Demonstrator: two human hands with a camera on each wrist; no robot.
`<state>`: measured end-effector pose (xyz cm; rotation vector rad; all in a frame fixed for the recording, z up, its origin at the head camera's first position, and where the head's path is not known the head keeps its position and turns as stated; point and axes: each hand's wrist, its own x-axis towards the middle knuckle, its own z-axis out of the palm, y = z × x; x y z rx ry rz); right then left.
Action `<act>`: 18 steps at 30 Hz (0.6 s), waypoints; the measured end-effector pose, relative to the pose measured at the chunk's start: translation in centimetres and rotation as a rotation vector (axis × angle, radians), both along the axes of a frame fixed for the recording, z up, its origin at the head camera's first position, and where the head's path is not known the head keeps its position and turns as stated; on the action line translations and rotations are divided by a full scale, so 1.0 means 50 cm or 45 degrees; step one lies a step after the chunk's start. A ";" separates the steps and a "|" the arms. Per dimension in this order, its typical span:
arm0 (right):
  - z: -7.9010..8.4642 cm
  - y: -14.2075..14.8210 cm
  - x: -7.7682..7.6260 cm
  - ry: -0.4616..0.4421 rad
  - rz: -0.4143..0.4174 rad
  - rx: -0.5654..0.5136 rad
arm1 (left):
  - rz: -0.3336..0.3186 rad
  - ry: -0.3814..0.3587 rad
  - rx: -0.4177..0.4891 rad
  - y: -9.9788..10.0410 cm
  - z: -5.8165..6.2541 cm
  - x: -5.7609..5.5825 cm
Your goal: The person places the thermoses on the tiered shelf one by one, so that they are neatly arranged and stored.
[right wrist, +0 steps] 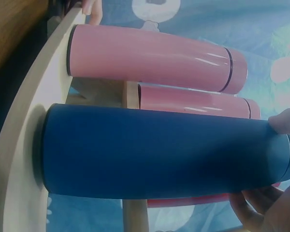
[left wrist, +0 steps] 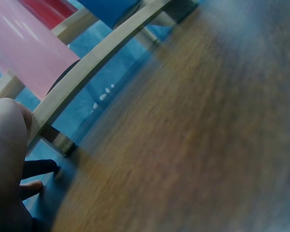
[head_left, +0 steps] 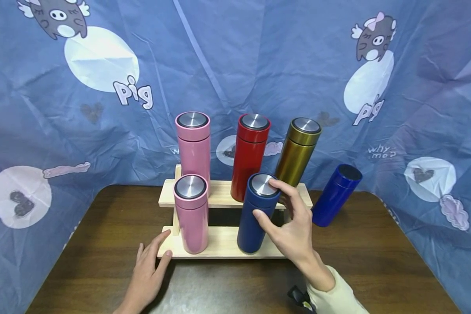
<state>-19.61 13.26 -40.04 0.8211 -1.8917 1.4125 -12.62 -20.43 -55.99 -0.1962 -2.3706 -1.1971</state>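
My right hand (head_left: 294, 226) grips a dark blue thermos (head_left: 253, 222) near its top, thumb on the body and a fingertip on the silver lid. That thermos stands on the lower shelf (head_left: 223, 237) of a light wooden two-step rack; in the right wrist view its base (right wrist: 48, 150) is at the shelf. My left hand (head_left: 147, 270) rests at the shelf's left end, thumb and index finger touching the wood and the other fingers loose. Beside it on that shelf stands a pink thermos (head_left: 194, 226). In the left wrist view, the left hand (left wrist: 9, 154) lies by the shelf end.
On the upper step (head_left: 220, 194) stand another pink thermos (head_left: 196, 152), a red thermos (head_left: 251, 157) and a gold thermos (head_left: 298, 152), which leans right. A bright blue thermos (head_left: 335, 196) tilts at the table's right rear. Behind hangs a blue printed cloth (head_left: 227, 52).
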 end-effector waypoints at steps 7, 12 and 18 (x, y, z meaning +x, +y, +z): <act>-0.004 -0.021 0.001 -0.012 -0.009 0.007 | 0.001 -0.003 0.000 -0.001 0.000 0.000; -0.007 -0.031 0.004 -0.024 -0.010 0.014 | 0.002 -0.004 0.000 -0.001 -0.001 -0.001; -0.015 -0.034 0.004 0.001 0.000 0.022 | -0.002 0.004 0.000 0.001 0.000 -0.001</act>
